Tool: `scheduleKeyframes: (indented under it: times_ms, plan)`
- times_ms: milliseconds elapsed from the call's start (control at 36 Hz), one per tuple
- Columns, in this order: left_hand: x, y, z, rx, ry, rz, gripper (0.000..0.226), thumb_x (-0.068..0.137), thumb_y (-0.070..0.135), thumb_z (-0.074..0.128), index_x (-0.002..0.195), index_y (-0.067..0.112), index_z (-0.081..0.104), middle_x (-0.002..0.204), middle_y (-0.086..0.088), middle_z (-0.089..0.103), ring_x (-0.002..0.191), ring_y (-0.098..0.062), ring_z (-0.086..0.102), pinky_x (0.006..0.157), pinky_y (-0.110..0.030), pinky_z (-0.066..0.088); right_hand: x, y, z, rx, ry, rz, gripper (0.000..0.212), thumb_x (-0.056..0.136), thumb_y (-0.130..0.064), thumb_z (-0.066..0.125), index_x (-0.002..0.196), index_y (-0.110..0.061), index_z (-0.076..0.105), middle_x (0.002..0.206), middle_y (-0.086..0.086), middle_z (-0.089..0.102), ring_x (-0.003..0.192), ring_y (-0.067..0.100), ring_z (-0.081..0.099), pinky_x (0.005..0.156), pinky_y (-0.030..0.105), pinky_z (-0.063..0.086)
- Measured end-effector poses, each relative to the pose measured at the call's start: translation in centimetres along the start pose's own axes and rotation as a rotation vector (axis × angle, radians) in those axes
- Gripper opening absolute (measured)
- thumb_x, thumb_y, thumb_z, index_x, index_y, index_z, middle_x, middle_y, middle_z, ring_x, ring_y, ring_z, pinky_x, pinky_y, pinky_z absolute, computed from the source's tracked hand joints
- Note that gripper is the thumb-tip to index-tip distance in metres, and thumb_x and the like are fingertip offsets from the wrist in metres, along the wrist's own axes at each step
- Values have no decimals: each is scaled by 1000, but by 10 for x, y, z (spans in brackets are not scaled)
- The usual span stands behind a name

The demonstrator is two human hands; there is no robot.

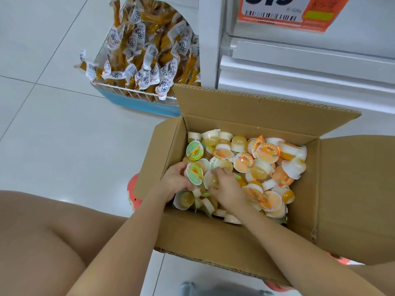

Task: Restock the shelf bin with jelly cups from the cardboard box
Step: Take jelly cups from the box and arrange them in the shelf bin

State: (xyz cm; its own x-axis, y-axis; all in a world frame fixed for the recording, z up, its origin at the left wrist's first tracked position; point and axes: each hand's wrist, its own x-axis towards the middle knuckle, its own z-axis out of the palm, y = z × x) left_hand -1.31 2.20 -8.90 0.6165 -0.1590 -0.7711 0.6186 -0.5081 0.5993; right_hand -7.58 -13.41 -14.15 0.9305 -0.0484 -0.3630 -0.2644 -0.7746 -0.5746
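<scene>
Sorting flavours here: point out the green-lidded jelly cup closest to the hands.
The green-lidded cup touching the left hand. The other green one lies farther back by the box wall.

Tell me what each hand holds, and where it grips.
Left hand holds a green-lidded jelly cup by its edge; right hand curls over an upturned cup.

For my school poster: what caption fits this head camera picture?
Two hands gather jelly cups inside an open cardboard box.
</scene>
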Motion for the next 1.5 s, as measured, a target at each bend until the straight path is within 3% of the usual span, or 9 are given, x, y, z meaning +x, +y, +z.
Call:
scheduleKeyframes:
  times_ms: [83,139,278,389,528,694,1083,1250,1500]
  plan:
    - [-7,21,1,98,119,92,65,63,-21,60,115,17,59,103,-6,62,92,-21,57,68,-30,52,-8,0,-37,526,11,230,42,79,-17,75,119,-15,61,113,-3,57,109,13,55,88,23,45]
    - [-14,39,0,140,149,165,63,65,-20,61,117,16,58,105,-4,59,94,-19,53,69,-27,46,-15,1,-67,952,-125,339,37,82,-13,72,118,-15,63,124,2,58,113,16,59,95,29,49]
    - [-44,94,-4,295,-55,333,64,60,-20,69,113,16,61,106,-1,62,101,-16,55,76,-25,48,-34,-17,-150,1405,-382,242,57,72,-12,74,126,-9,57,124,12,63,113,20,62,95,28,51]
    - [-88,152,-5,324,-240,463,61,60,-17,74,108,19,60,97,5,64,93,-11,59,75,-20,49,-58,-51,-220,1234,-366,53,64,66,-10,79,126,-7,56,124,13,64,110,22,63,89,26,53]
    - [-150,187,-3,72,-418,534,54,74,-8,71,123,8,57,112,-11,67,102,-19,63,91,-32,51,-97,-85,-276,777,-25,-276,49,63,-20,77,110,-21,65,118,-4,67,110,8,62,91,21,49]
    - [-191,196,11,-327,-560,518,52,78,5,63,128,8,50,125,-15,61,111,-30,62,88,-47,53,-118,-99,-288,783,155,-476,48,70,-11,72,116,-11,61,116,1,67,107,9,63,86,14,47]
    - [-185,209,15,-463,-650,387,45,75,-8,64,118,-3,56,111,-21,66,94,-27,68,83,-32,56,-110,-91,-298,670,193,-482,46,73,-26,80,117,-29,65,119,-8,64,116,13,58,91,25,52]
    - [-180,212,20,-499,-662,379,48,77,13,67,121,-3,56,115,-23,65,99,-26,67,82,-29,57,-103,-92,-302,532,224,-450,66,57,-50,81,118,-37,59,113,-12,65,107,12,61,90,28,51]
    - [-179,225,24,-446,-617,386,46,75,18,65,116,0,59,112,-19,67,93,-22,69,82,-27,56,-97,-97,-307,525,300,-437,58,61,-32,86,113,-27,61,102,-14,67,93,5,63,85,21,50]
